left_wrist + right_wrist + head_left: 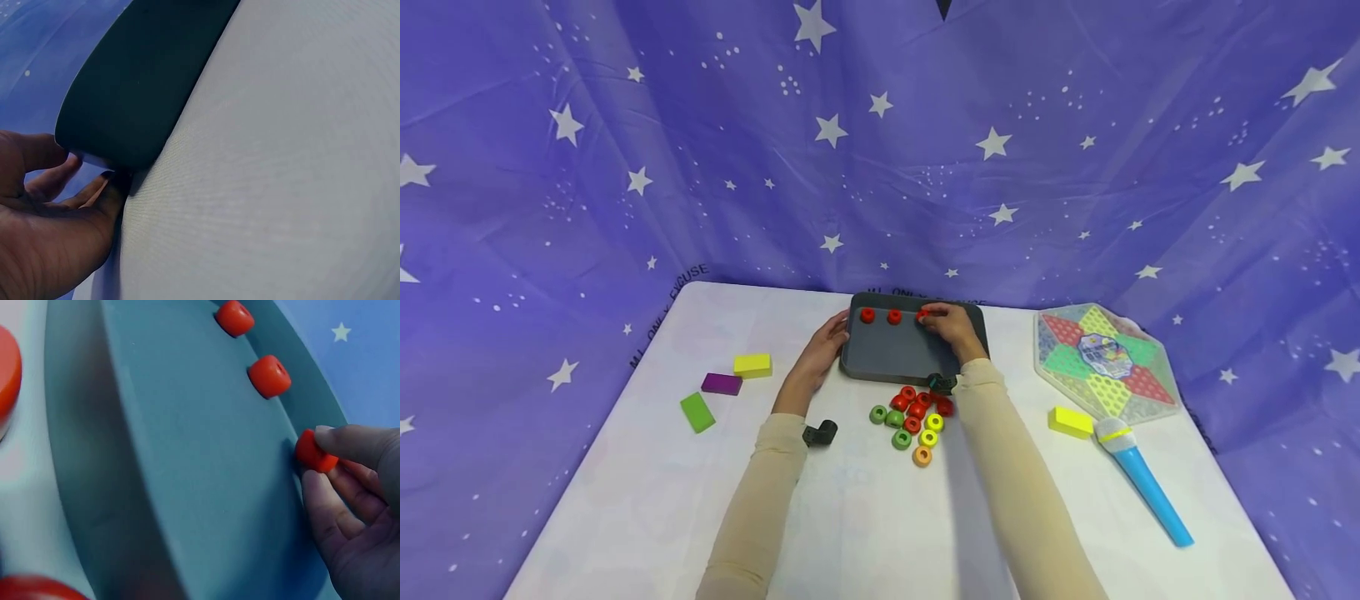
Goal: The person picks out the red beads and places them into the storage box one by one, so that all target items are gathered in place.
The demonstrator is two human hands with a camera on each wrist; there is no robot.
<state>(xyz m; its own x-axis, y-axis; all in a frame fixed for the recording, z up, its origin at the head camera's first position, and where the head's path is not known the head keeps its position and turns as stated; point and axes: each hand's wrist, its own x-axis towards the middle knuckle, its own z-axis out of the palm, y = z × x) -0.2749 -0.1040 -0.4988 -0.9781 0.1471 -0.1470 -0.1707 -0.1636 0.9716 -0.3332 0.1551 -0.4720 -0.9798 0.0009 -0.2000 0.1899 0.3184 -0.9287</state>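
Observation:
A dark grey tray (pixel 895 354) lies near the table's back edge. Along its far wall stand two red beads (pixel 894 317), and my right hand (pixel 951 325) pinches a third red bead (pixel 315 452) in line with them, between thumb and fingertips. In the right wrist view this bead is against the tray's far side. My left hand (pixel 822 354) holds the tray's left edge, its bent fingers at the rim and outer wall in the left wrist view. Just in front of the tray sits a pile of red, green, yellow and orange beads (pixel 912 424), partly hidden by my right wrist.
Yellow (pixel 752 365), purple (pixel 722 384) and green (pixel 697 412) blocks lie on the left. To the right are a star-patterned game board (pixel 1105 358), another yellow block (pixel 1071 422) and a blue toy microphone (pixel 1150 487). A purple starry curtain (pixel 925 167) hangs behind the white table (pixel 865 517).

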